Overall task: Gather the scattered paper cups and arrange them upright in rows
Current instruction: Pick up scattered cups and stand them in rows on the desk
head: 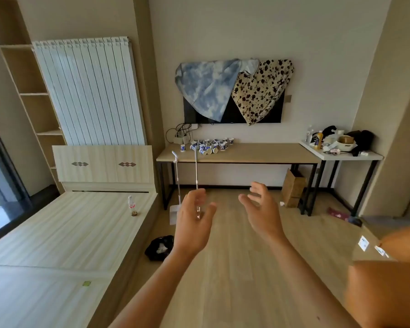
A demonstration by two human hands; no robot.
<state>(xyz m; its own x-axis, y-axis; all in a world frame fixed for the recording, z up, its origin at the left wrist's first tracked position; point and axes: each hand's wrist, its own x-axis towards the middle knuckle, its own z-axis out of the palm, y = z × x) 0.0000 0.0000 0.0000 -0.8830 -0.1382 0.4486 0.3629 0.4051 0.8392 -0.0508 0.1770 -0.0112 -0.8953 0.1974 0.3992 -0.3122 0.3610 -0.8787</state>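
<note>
Both hands are up in front of the person, hanging in mid-air over the wood floor. The left hand and right hand sit near each other, palms turned inward. Their fingers are spread and loosely curved, and there's nothing in either one. Neither hand touches anything.

The paper cups are well apart from the hands, far ahead and a bit over toward the left hand's side. They're bunched in a messy pile on the left end of a long wooden table against the wall. Most are tipped over onto each other. A few at the edges stand upright, including one lone cup just left of the bunch. They're white with blue print that's too small to read.

Between the left hand and the table, a broom and a dustpan lean on the table's front edge. The bottom of the broom handle passes behind the left hand's fingers in the view.

Down and left of the left hand there's a black bag on the floor. Farther left is a bare bed frame with a plastic bottle standing on it. Ahead of the right hand and off to its right, a cardboard box sits under the table, next to a white side table piled with clutter. On the wall above the cups is a dark screen draped in two cloths.
</note>
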